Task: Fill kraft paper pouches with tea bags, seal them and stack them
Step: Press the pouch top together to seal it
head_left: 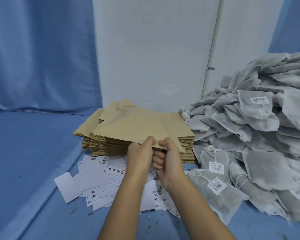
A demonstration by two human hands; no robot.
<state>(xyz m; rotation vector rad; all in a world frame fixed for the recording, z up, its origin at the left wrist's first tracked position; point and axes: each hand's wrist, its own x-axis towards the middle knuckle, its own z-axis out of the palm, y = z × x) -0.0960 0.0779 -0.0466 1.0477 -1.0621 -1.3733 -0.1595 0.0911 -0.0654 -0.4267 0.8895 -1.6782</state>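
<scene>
1. The left hand point(140, 154) is closed, its fingers curled under and its thumb on top, pinching the near edge of the top kraft pouch point(142, 124).
2. The right hand point(170, 157) grips the same edge just beside the left. Its fingers are also curled, the thumb presses the paper from above, and the fingertips point(158, 161) are tucked beneath.
3. The two hands meet at the knuckles in the middle of that edge. Whether the mouth of the pouch has been parted cannot be told.
4. The held pouch lies flat and wide across the stack of pouches point(100, 147), with its near edge raised slightly off the stack's front face.
5. The stack sits on the blue cloth point(33, 153), close to the white panel point(154, 49) behind it.
6. The tea bags point(260, 135) form a large grey heap to the right and touch the right side of the stack. Several carry barcode tags on strings.
7. Printed paper labels point(95, 177) lie scattered on the cloth just in front of the stack and beneath both forearms.
</scene>
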